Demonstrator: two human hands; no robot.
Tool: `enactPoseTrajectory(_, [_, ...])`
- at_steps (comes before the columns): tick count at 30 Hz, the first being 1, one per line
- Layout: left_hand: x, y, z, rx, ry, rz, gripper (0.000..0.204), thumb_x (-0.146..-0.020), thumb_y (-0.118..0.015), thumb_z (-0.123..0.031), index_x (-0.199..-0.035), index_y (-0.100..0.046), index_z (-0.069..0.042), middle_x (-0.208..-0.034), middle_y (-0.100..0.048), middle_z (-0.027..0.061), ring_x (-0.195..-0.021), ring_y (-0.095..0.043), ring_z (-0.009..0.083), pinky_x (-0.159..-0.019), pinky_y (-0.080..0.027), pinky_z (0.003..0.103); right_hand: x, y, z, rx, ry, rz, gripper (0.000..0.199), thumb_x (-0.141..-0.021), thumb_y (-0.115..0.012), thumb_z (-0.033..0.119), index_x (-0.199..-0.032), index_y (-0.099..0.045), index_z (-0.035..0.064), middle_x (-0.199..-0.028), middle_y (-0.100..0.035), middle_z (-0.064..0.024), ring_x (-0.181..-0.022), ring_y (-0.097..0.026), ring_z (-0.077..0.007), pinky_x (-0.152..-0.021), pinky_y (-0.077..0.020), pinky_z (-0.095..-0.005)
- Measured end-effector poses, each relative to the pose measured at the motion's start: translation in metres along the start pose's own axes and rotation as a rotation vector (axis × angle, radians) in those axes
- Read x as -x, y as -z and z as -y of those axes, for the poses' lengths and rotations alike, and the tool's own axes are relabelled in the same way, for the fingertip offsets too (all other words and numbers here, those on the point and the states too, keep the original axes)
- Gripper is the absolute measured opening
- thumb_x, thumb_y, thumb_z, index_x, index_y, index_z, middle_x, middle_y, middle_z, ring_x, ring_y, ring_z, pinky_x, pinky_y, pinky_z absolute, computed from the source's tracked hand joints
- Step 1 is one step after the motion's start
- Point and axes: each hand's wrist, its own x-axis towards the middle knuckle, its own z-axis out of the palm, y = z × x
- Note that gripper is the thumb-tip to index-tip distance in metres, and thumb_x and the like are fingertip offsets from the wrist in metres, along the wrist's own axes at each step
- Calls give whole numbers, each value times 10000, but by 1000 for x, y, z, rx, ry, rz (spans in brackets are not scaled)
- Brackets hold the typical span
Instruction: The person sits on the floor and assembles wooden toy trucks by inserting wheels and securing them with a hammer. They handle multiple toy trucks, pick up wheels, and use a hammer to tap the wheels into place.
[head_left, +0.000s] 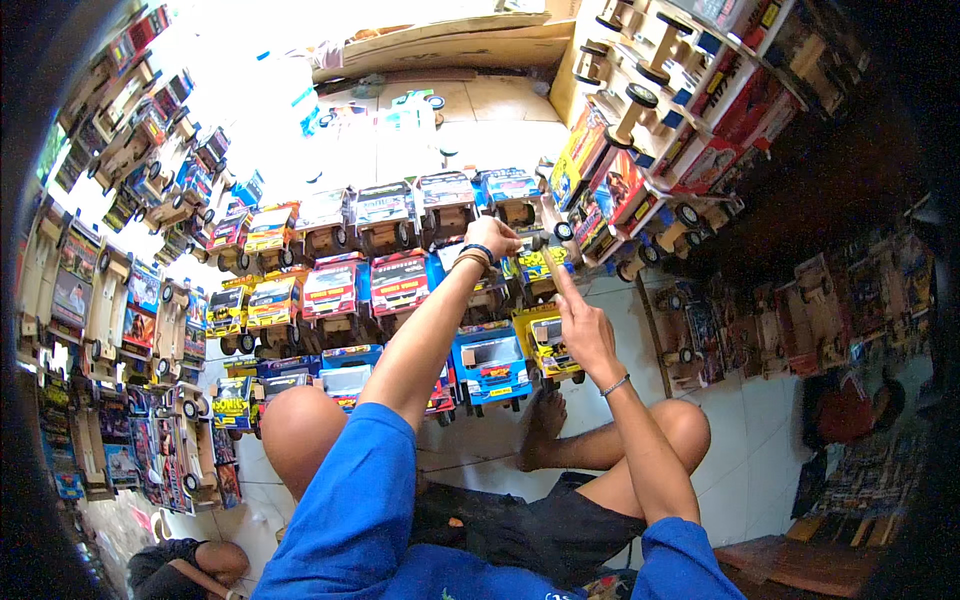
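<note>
Head view, looking down on a person seated cross-legged on a tiled floor [760, 440] among rows of painted wooden toy trucks.

Risk: the trucks stand packed side by side, touching or nearly so. In my judgement, a push or lift from the left hand [492, 238] could nudge a neighbour out of line, since the forearm crosses low over the red truck [400, 283] and the blue truck [490, 362]. The stacked trucks [620, 190] leaning at the upper right of the frame sit just beside the reach; a knock from a wrist could tip them into the rows.

Pose: the left arm runs from the lower centre of the frame straight up to the middle, elbow nearly straight, a dark band at the wrist. The left hand is curled downward over the top of a truck [520, 262] with yellow and blue panels in the middle row; the fingertips are hidden, so whether it actually grips cannot be told. The right hand [585, 330] is raised to the right of centre, holding nothing, its index finger extended up-left toward that same truck and the other fingers loosely folded. It hovers above the yellow truck [548, 345] without clear contact.
</note>
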Motion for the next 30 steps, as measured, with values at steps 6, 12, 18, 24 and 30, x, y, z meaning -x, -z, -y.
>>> enactPoseTrajectory(6, [-2,2,2,125,52,37,230,-806,-830,-158,-977,-776,-14,-867,-765,77,-735,-723,109,-695,-599,253,-8,-3,0,-12,40,-98,531,-1044,-449,297,-1553,-300,277,-755,-647,-265,-659,-635,-446,-568,-471,-549])
enactPoseTrajectory(12, [-3,2,-1,35,66,16,242,-795,-841,-195,-974,-785,-42,-876,-769,70,-731,-724,113,-712,-589,265,1,-10,-5,-36,61,-58,528,-1039,-464,292,-1547,-319,275,-767,-650,-264,-663,-637,-447,-561,-471,-541])
enactPoseTrajectory(18, [-3,3,-1,7,48,25,252,-782,-852,-225,-968,-793,-66,-851,-770,57,-725,-724,109,-732,-582,270,-6,-12,-7,-52,81,-127,540,-1037,-469,286,-1552,-307,273,-774,-655,-264,-681,-647,-437,-565,-475,-542])
enactPoseTrajectory(24, [-5,2,-1,-22,41,14,225,-787,-842,-190,-962,-792,-58,-841,-768,58,-712,-720,103,-703,-585,260,-7,-15,-13,124,91,-61,560,-1037,-474,267,-1561,-279,275,-761,-667,-227,-675,-648,-433,-560,-482,-543])
enactPoseTrajectory(30, [-9,-1,4,-52,50,-12,115,-775,-824,-191,-876,-811,-138,-771,-763,17,-726,-737,89,-778,-574,259,-11,-15,-18,-16,151,-295,581,-1024,-499,213,-1560,-285,280,-773,-689,-189,-691,-659,-420,-584,-515,-521])
